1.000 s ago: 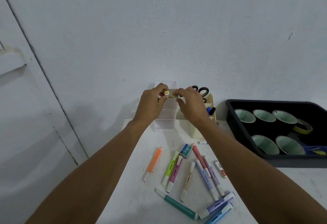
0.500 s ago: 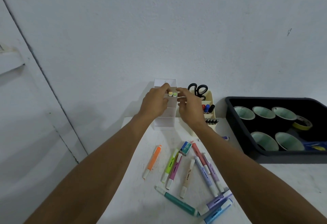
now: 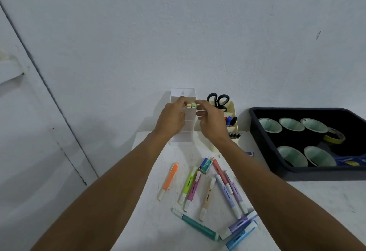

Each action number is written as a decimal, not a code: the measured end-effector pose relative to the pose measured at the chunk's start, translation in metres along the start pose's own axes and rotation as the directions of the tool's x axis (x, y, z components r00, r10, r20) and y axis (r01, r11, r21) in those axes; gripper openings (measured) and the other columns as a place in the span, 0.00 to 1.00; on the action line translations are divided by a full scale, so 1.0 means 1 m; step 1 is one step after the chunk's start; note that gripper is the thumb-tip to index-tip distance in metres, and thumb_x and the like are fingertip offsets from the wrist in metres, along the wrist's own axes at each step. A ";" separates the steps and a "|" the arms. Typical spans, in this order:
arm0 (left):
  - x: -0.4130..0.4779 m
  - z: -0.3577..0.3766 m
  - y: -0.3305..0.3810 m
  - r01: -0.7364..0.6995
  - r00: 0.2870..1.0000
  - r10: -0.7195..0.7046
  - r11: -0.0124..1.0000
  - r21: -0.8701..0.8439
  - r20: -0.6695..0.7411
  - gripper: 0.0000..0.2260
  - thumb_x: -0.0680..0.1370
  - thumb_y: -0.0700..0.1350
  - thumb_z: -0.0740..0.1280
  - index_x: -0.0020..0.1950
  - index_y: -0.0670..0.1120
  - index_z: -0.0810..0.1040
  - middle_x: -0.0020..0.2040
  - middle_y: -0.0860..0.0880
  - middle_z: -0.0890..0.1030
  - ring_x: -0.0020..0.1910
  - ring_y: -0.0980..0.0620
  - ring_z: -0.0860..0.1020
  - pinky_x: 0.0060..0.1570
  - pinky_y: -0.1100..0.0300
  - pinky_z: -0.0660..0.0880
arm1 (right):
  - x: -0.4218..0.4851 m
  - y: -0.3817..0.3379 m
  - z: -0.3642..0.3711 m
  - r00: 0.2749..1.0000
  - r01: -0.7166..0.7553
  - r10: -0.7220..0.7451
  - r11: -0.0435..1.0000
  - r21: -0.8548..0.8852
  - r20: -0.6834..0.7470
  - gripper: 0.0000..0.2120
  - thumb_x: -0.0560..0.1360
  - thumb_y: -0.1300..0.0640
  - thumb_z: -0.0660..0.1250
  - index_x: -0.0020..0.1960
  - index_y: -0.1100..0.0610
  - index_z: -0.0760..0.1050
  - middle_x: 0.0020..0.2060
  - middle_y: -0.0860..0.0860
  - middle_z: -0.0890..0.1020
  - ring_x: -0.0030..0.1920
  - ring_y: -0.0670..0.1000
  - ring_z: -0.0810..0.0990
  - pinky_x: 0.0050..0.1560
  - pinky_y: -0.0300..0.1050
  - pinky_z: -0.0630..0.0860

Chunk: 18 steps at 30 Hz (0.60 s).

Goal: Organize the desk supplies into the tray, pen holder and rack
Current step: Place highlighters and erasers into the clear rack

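Observation:
A clear tiered rack (image 3: 183, 94) stands against the wall at the back of the white table. Two highlighter ends, one yellow (image 3: 188, 105) and one green (image 3: 193, 105), stick out of its upper tier. My left hand (image 3: 172, 119) pinches the yellow one from the left. My right hand (image 3: 211, 121) touches the green one with thumb and forefinger from the right. Several loose highlighters lie on the table in front, among them an orange one (image 3: 169, 179), a teal one (image 3: 196, 224) and a purple one (image 3: 238, 226). A cream pen holder (image 3: 231, 106) with black scissors (image 3: 218, 100) stands right of the rack.
A black tray (image 3: 255, 116) on the right holds several tape rolls (image 3: 292, 125) and a yellow tape roll (image 3: 334, 135). A small blue eraser box (image 3: 205, 165) lies among the highlighters. The table's left edge runs near my left forearm.
Both hands have stayed at the rack's upper tier. The two highlighter ends now sit side by side in the rack, and the camera has tilted slightly.

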State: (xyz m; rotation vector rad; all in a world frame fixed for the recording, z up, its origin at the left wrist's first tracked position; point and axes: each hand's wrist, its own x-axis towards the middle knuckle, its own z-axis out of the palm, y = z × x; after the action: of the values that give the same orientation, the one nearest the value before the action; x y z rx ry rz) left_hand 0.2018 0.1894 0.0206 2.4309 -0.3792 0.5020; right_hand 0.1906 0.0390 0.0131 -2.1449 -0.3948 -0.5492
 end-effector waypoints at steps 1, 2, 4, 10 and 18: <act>0.001 0.000 0.000 0.006 1.000 -0.006 1.000 0.001 0.007 0.16 0.77 0.35 0.65 0.62 0.49 0.71 0.55 0.44 0.82 0.45 0.45 0.81 0.46 0.48 0.80 | 0.000 0.001 0.000 1.000 0.005 -0.005 1.000 -0.001 -0.001 0.27 0.72 0.78 0.57 0.65 0.58 0.74 0.55 0.52 0.81 0.50 0.48 0.80 0.50 0.31 0.75; 0.001 0.000 0.000 0.013 1.000 -0.013 1.000 0.006 0.010 0.16 0.77 0.35 0.65 0.61 0.49 0.71 0.55 0.44 0.82 0.46 0.45 0.81 0.47 0.48 0.80 | -0.001 0.000 0.000 1.000 0.014 -0.014 1.000 -0.002 -0.004 0.27 0.72 0.78 0.57 0.65 0.59 0.74 0.55 0.52 0.81 0.50 0.48 0.80 0.51 0.32 0.75; 0.001 0.000 -0.001 0.020 1.000 -0.020 1.000 0.012 0.010 0.15 0.77 0.36 0.66 0.61 0.49 0.70 0.55 0.44 0.81 0.47 0.45 0.81 0.47 0.48 0.80 | -0.002 -0.001 0.002 0.999 0.033 -0.033 0.999 -0.006 -0.013 0.28 0.71 0.78 0.56 0.66 0.59 0.74 0.56 0.52 0.81 0.51 0.49 0.80 0.53 0.35 0.76; 0.002 -0.004 -0.001 -0.027 0.997 0.029 0.999 0.027 -0.068 0.07 0.79 0.41 0.64 0.57 0.48 0.74 0.48 0.47 0.82 0.43 0.45 0.80 0.43 0.48 0.79 | -0.005 -0.005 0.003 0.999 0.047 -0.047 0.999 -0.021 -0.010 0.27 0.72 0.77 0.57 0.66 0.59 0.74 0.55 0.54 0.82 0.52 0.51 0.81 0.55 0.41 0.78; -0.005 -0.001 -0.004 0.041 0.999 -0.041 0.996 -0.082 0.011 0.16 0.79 0.37 0.64 0.64 0.50 0.70 0.56 0.42 0.81 0.53 0.44 0.80 0.52 0.49 0.79 | -0.008 -0.003 0.002 1.000 0.005 -0.005 1.000 0.016 0.012 0.28 0.72 0.77 0.58 0.69 0.59 0.70 0.56 0.54 0.81 0.55 0.50 0.80 0.56 0.45 0.79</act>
State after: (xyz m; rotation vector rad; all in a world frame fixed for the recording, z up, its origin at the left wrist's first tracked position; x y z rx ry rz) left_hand 0.1988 0.1936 0.0168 2.3569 -0.3464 0.4488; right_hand 0.1824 0.0416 0.0099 -2.1334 -0.4105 -0.5345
